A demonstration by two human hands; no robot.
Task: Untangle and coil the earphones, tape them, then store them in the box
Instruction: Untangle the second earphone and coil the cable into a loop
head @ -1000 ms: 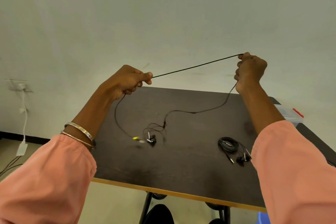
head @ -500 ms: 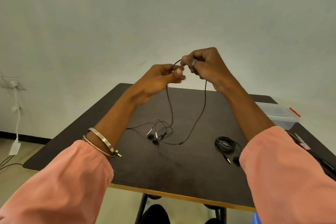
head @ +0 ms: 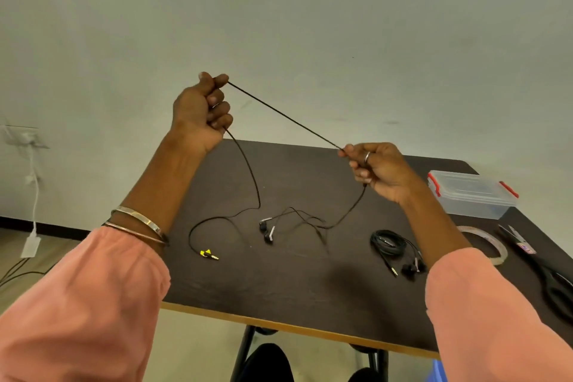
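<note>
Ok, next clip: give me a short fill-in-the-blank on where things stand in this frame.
1. The left hand and right hand pull a stretch of cable ____ between them.
2. The jack with the yellow tag lies on the ____.
3. The second earphones are already ____.
4. The box has its lid ____.

Missing words: taut; table; coiled; on

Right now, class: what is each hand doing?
Left hand: fingers curled, gripping the earphone cable.
Right hand: fingers pinching the same cable, stretched taut between both hands.
</note>
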